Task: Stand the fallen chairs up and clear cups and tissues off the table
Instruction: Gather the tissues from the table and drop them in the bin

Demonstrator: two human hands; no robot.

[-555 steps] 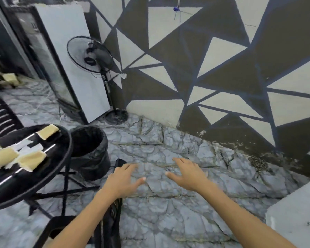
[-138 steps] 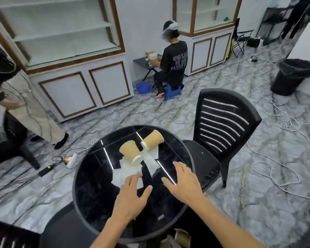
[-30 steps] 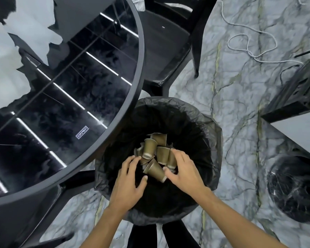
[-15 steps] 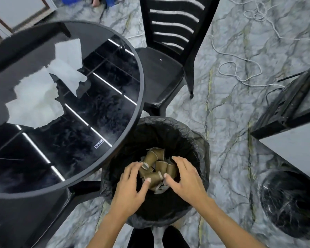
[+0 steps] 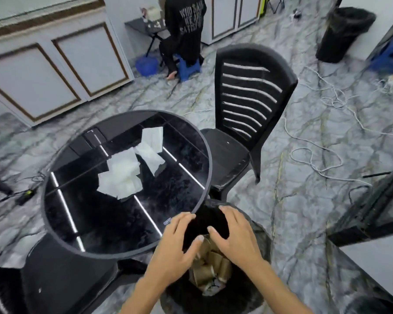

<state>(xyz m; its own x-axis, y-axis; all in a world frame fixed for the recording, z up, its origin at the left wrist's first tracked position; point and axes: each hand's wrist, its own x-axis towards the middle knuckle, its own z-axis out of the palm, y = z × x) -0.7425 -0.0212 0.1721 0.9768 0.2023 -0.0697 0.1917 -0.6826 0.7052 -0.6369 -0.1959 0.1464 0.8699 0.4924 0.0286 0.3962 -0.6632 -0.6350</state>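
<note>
Now, hands: left hand (image 5: 173, 250) and right hand (image 5: 235, 236) spread empty, lifted above the black-lined bin (image 5: 262, 243).
Cups: brown paper cups (image 5: 210, 268) binned.
Table: white tissues (image 5: 123, 175) remain mid-top.

tissues (image 5: 127, 172) on table (image 5: 89, 223), cups (image 5: 210, 268) in bin (image 5: 259, 288)

Evenly lit indoor view, bright and cool. White strip lights reflect as glare lines on the glossy black table (image 5: 82, 227). Wide-angle lens bends the edges; hands and corners look slightly motion-blurred

The seated person's black shirt (image 5: 186, 21) reads "WHO SAID WE ARE SATISFIED".
</note>
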